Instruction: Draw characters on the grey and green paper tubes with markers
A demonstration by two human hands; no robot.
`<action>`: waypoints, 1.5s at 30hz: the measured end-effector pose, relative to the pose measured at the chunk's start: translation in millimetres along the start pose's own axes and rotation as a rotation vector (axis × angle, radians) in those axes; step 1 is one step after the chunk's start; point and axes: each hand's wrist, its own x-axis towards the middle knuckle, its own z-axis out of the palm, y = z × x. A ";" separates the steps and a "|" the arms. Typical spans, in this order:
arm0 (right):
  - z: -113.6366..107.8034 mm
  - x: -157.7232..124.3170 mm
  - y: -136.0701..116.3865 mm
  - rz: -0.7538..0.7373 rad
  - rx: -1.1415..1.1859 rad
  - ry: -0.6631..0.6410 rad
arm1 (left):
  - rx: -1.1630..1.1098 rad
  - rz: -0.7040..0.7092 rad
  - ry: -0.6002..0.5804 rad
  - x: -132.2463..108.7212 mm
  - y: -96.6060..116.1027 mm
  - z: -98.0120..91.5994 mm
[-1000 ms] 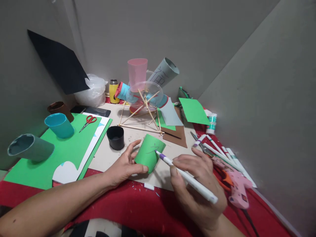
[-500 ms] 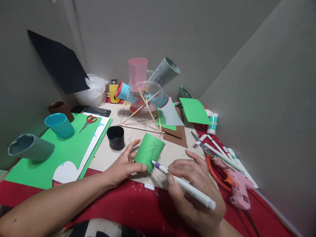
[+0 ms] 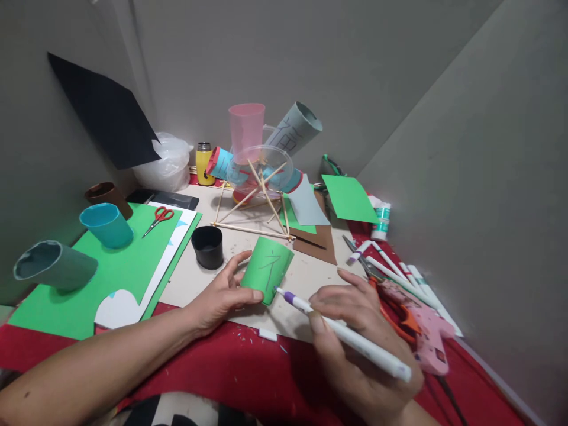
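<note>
A green paper cup (image 3: 267, 269) with dark pen strokes on its side lies tilted in my left hand (image 3: 224, 293), its thumb at the lower edge. In my right hand (image 3: 359, 343) is a white marker (image 3: 350, 334) with a purple end, its tip close to the cup's lower right side. Whether the tip touches the cup cannot be made out. A black cup (image 3: 207, 247) stands left of the green one. Behind them is a stick frame (image 3: 252, 231) with clear discs, carrying a pink cup (image 3: 247, 131), a grey cup (image 3: 295, 129) with writing, and blue cups.
Grey (image 3: 55, 266), blue (image 3: 106, 225) and brown cups stand at the left, near red scissors (image 3: 163, 214) on green paper (image 3: 119, 272). On the right lie a pink glue gun (image 3: 432, 340), orange-handled scissors, several markers and a glue stick (image 3: 381, 221). A yellow bottle (image 3: 204, 164) stands behind.
The vertical stroke on the green cup is longer. My right hand and the marker have shifted right, and the cup has turned slightly in my left hand.
</note>
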 end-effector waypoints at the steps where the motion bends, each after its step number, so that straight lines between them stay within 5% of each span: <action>1: -0.4 -1.1 2.2 0.015 0.006 0.041 | -0.020 -0.012 -0.004 0.3 -0.1 -0.6; 17: 4.6 4.1 11.7 0.197 0.004 0.269 | -0.147 -0.132 -0.155 0.7 3.4 -4.9; 25: 8.9 9.5 21.6 0.386 0.173 0.134 | -0.111 -0.146 -0.285 -1.3 2.5 -2.6; 45: 4.3 16.2 18.1 0.398 0.161 0.106 | 0.042 -0.048 -0.215 -1.3 -0.3 0.7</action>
